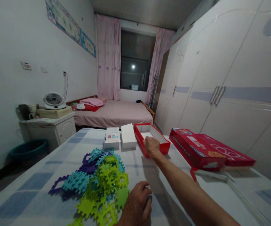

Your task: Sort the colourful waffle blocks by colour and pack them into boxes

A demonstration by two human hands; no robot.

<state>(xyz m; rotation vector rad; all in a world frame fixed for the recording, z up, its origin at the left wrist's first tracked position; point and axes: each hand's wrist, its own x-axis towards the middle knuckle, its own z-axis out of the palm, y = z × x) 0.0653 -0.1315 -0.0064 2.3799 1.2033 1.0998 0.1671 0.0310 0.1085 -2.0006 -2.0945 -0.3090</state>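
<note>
My right hand [151, 146] is closed at the near rim of an open red box [166, 147] with a white inside. Its fingertips are hidden, but it appears to grip the box's wall. My left hand [137, 202] rests on the table, fingers loosely curled with the thumb apart and nothing visible in them. Just left of it lies a heap of flat interlocking plastic pieces: lime green pieces [107, 175] in front, blue pieces [76, 182] and purple pieces [88, 164] behind and to the left.
Two small white boxes, a printed box [112, 138] and a plain box [128, 136], stand left of the red box. On the right lie a large red box [194, 147], a flat red lid [229, 149] and a white tray [220, 188]. A checked cloth [55, 175] covers the table.
</note>
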